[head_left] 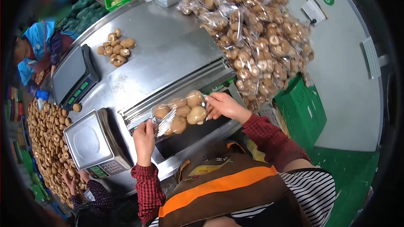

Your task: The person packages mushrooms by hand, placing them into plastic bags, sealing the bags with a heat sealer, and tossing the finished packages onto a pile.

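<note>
In the head view a clear plastic-wrapped pack of brown mushrooms (182, 111) is held up between my two hands. My left hand (144, 141) pinches the film at the pack's left end. At the opposite end, my right hand (225, 106) grips the gathered film between thumb and fingers. Directly beneath and behind the pack is a metal wrapping machine (164, 75) with a flat steel top and rollers along its front. Several round mushrooms show through the shiny wrap.
Wrapped mushroom packs (261, 38) form a large heap at the right. Two scales (89, 141) stand on the left, beside a pile of loose mushrooms (48, 134). A small mushroom cluster (115, 48) lies on the steel table (139, 21). Green crates (301, 113) stand low right. Co-workers are at left.
</note>
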Demonstrator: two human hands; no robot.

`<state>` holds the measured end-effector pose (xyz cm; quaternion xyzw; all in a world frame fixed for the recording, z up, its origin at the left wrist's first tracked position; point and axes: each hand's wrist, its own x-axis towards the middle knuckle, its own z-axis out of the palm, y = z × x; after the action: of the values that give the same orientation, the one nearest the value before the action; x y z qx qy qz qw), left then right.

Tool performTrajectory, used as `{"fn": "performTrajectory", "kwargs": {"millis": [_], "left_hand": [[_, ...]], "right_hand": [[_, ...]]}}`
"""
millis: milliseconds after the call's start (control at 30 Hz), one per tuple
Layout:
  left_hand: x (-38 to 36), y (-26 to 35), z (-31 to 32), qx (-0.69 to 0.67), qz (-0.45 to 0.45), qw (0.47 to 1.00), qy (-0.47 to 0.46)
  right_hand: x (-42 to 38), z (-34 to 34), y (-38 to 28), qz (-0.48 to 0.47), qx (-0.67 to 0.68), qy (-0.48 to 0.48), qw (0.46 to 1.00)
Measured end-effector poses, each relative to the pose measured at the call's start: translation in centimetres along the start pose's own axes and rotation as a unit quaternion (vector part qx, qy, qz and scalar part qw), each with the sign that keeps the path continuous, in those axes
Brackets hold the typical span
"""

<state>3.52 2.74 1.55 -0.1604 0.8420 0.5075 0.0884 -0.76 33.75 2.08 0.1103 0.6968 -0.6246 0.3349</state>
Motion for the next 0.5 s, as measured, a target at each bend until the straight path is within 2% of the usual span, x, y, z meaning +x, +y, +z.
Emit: {"fn": "performTrajectory", "kwargs": {"millis": [33,67,133,233,300,367,433,467,500], "left_hand": [[-0.7,-0.3,0.7,-0.007,0.005,1.000,0.025],[-1.3,-0.8,1.4,-0.014,0.011,0.999,0.048],[-2.4,-1.3,3.0,-0.084,0.047,0.991,0.090],[-3.6,-2.3,4.1,-0.077,0.067,0.992,0.074],[-3.0,-4.4,4.0,0.102,0.120,0.987,0.044],[-1.7,-6.6,6.3,0.212,0.247,0.942,0.088],[-0.6,-5.4,9.1,0.283,0.337,0.890,0.121],[0.7,-5.2,10.8,0.274,0.369,0.878,0.133],[1.5,-5.1,12.3,0.251,0.396,0.877,0.107]], "right_hand": [[-0.4,0.9,0.9,-0.062,-0.067,0.102,0.991],[-0.8,1.7,1.7,-0.124,-0.098,0.165,0.974],[-2.0,3.1,3.5,-0.171,-0.055,0.250,0.951],[-5.3,3.0,7.3,-0.159,-0.047,0.321,0.932],[-7.5,1.6,11.2,-0.142,-0.102,0.349,0.921],[-7.2,0.4,16.5,-0.116,-0.118,0.407,0.898],[-4.3,0.5,20.6,-0.102,-0.070,0.498,0.858],[-2.0,1.1,22.3,-0.102,-0.042,0.537,0.836],[0.3,2.3,24.5,-0.127,0.093,0.530,0.834]]}}
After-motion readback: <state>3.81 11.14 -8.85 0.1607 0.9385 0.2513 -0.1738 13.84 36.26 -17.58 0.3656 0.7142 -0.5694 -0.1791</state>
